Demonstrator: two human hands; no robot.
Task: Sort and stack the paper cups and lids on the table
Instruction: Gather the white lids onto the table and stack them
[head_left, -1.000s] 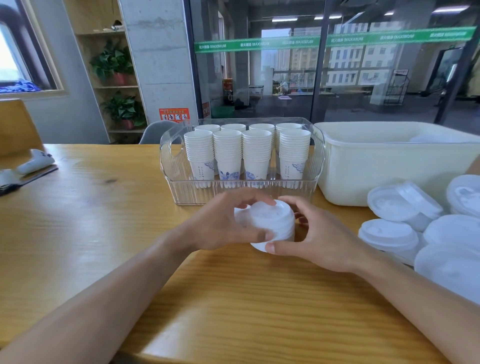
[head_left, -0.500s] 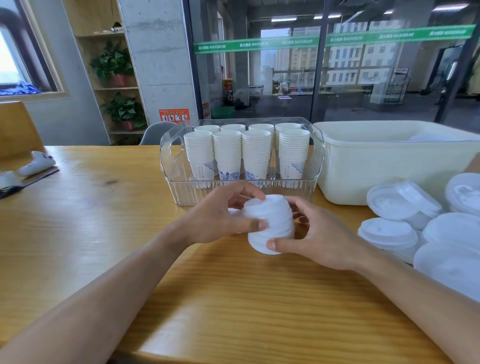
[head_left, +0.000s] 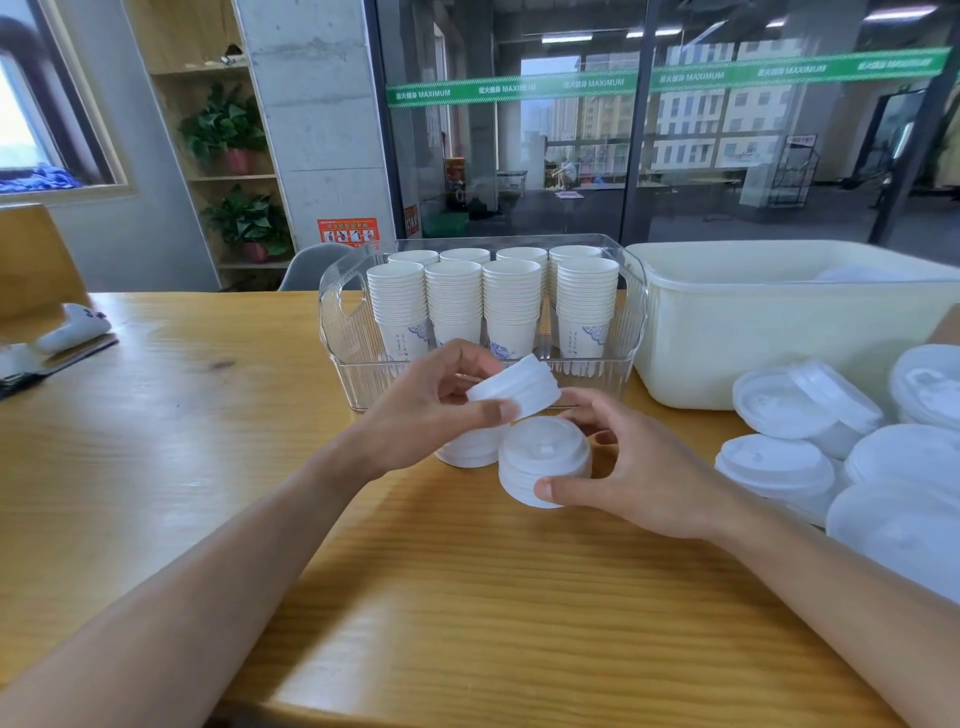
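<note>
Wooden surface (head_left: 156, 467). Beyond both hands: white bin (head_left: 753, 332), clear tray (head_left: 343, 332) with paper cup stacks (head_left: 498, 306). Loose lids (head_left: 779, 457) lie outboard of the right grip. Left hand (head_left: 426, 415): grip pinches a tilted short lid stack (head_left: 517, 387), raised. Just below it, right hand (head_left: 639, 467): grip curled round lower lid stack (head_left: 543, 457) on the surface. A third stack (head_left: 467, 449) sits under the left hand.

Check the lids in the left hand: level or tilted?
Tilted. The lids pinched by the left hand slope up to the right, lifted clear of the stack the right hand holds.
</note>
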